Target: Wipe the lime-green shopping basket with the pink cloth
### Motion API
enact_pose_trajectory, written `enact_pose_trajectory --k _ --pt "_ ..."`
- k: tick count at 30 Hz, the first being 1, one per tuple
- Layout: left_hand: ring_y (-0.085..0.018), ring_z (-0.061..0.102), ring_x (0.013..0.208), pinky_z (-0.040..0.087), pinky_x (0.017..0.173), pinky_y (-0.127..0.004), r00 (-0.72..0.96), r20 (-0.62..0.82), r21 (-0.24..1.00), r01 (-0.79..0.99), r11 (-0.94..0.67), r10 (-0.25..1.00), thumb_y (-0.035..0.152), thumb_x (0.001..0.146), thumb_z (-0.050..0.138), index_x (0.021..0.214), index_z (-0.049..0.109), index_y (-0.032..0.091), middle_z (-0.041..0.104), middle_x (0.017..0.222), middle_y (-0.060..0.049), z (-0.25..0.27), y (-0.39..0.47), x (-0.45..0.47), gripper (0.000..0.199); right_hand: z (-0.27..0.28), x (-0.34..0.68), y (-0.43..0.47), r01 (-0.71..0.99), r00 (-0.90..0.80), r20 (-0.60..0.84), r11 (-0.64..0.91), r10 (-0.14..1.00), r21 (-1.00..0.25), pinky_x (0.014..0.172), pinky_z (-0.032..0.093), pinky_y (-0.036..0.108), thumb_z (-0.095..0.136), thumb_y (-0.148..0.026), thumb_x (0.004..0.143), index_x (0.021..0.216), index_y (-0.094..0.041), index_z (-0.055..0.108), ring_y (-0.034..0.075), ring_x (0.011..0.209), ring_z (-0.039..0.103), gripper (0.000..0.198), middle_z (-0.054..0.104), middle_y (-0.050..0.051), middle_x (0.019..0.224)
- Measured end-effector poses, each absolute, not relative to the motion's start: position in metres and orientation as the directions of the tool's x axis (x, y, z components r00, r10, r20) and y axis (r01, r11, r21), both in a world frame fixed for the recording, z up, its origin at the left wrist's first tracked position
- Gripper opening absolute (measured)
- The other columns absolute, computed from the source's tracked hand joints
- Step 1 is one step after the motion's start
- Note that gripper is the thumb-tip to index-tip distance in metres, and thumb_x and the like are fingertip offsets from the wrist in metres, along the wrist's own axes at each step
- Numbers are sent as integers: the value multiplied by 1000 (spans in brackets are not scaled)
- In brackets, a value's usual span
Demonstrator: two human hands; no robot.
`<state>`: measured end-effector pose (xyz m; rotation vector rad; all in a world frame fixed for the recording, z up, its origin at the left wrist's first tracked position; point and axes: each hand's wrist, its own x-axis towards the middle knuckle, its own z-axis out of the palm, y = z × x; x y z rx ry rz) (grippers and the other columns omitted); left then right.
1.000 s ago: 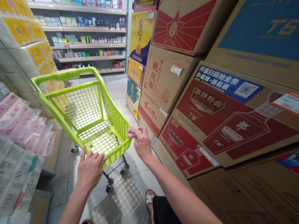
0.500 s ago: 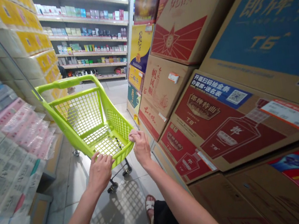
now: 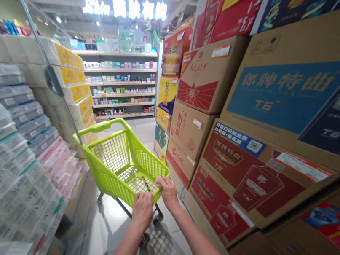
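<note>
A lime-green plastic shopping cart (image 3: 115,191) stands in front of me, turned slightly, and its lattice basket holds nothing. My left hand (image 3: 142,206) has its fingers curled over the near rim. Close beside it, my right hand (image 3: 168,189) is wrapped round the rim at the near right corner. A small pale patch shows at the right fingertips; I cannot make out whether it is a separate thing. From the cart's far left corner a thin grey pole (image 3: 47,62) rises past the top of the view.
Stacked liquor cartons (image 3: 253,174) line the right side, close to the cart. On the left are piles of wrapped paper packs (image 3: 6,169) and yellow-white bundles (image 3: 63,75). Shelves of small boxed goods (image 3: 120,75) stand across the far end of the tiled aisle (image 3: 141,129).
My view has tilted up, so the shop sign and ceiling lights now show. Cart and hands appear lower and further right in view. Both hands stay on the rim, now nearer each other.
</note>
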<state>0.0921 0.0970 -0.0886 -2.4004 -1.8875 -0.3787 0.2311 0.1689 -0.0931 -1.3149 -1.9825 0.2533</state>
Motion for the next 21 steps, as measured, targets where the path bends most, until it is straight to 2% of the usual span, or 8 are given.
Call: enact_pose_trajectory --k 4,6,8,10,14,18,21 --pt "-29 53 101 37 93 -47 270 192 76 954 -289 943 20 87 46 118 55 15 60 107 -15 -91 94 117 32 -99 234 149 733 -212 469 456 858 -505 85 41 35 44 -7 89 98 -22 67 22 101 57 30 64 8 109" --pt "-28 53 103 37 94 -46 325 173 70 937 -341 930 26 86 54 122 54 17 61 110 -14 -89 91 115 37 -106 237 136 712 -237 486 491 841 -502 86 42 35 45 -8 89 98 -24 68 23 104 58 29 64 8 110" --pt "-25 55 102 37 97 -42 394 148 65 911 -407 907 40 81 63 115 59 22 64 105 -9 -83 93 97 39 -110 244 130 684 -244 492 508 836 -523 85 43 35 46 -10 90 97 -26 68 23 102 59 28 65 7 109" --pt "-24 55 103 32 104 -44 416 142 50 903 -426 898 52 76 68 101 64 25 65 96 -5 -73 102 68 37 -112 255 131 655 -241 489 512 839 -555 83 45 35 44 -11 89 94 -26 68 22 98 61 29 66 6 106" --pt "-22 54 107 26 109 -46 392 174 -9 918 -396 903 59 86 53 108 63 28 64 103 -3 -48 129 15 39 -106 276 147 557 -246 499 543 831 -629 85 46 33 45 -13 88 88 -25 70 21 96 63 28 67 6 103" --pt "-23 53 109 33 102 -42 419 149 -34 907 -419 896 54 90 47 93 68 25 63 108 -8 -44 149 20 36 -99 286 162 510 -252 463 523 850 -683 87 46 32 46 -15 86 85 -25 72 21 96 63 27 68 5 100" --pt "-25 51 110 38 94 -41 418 143 -18 907 -420 897 56 92 40 92 68 24 62 111 -11 -49 153 40 42 -96 292 170 514 -246 443 504 862 -694 87 46 32 45 -13 83 83 -25 72 21 95 63 29 68 5 100"
